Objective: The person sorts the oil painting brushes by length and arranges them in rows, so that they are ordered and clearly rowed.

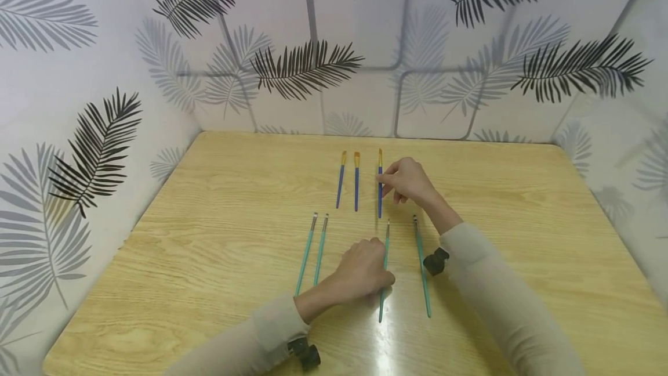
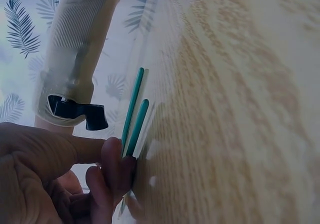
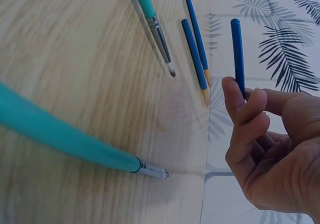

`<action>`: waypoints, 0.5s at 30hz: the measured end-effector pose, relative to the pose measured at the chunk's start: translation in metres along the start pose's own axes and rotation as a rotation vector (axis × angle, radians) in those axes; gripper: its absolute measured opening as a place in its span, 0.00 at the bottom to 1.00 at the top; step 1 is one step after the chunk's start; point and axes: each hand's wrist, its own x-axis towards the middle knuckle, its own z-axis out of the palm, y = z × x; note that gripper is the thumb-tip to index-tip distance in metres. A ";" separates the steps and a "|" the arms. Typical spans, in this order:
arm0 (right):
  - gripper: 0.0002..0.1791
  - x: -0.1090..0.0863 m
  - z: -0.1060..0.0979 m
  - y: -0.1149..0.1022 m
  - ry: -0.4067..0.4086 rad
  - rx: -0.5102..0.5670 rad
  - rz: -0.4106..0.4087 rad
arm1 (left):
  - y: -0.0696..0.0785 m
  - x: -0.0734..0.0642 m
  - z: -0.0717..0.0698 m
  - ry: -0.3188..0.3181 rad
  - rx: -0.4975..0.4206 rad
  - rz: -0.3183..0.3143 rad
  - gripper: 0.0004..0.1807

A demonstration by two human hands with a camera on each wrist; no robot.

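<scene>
In the head view my right hand pinches a blue-handled paintbrush between thumb and fingers, its golden bristles pointing to the far edge. The right wrist view shows the handle end of that blue paintbrush rising from the fingertips, off the tabletop. Nearer the front, my left hand holds a teal paintbrush by thumb and fingers, close over the table. Its handle end sticks out past the fingers in the left wrist view; part of the handle is hidden behind the hand.
Two more blue paintbrushes lie side by side at the back of the wooden table. Left of my left hand are two teal paintbrushes, partly covered by the forearm. Another teal paintbrush lies beside my right sleeve. A patterned wall covering rises behind.
</scene>
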 end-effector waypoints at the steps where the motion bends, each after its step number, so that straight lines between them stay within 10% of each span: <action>1: 0.15 0.001 0.001 0.000 0.000 0.001 -0.001 | -0.001 0.000 -0.001 0.000 -0.005 -0.004 0.20; 15: 0.15 0.016 0.004 -0.001 -0.004 -0.024 0.017 | -0.006 -0.003 -0.006 -0.064 -0.059 -0.017 0.31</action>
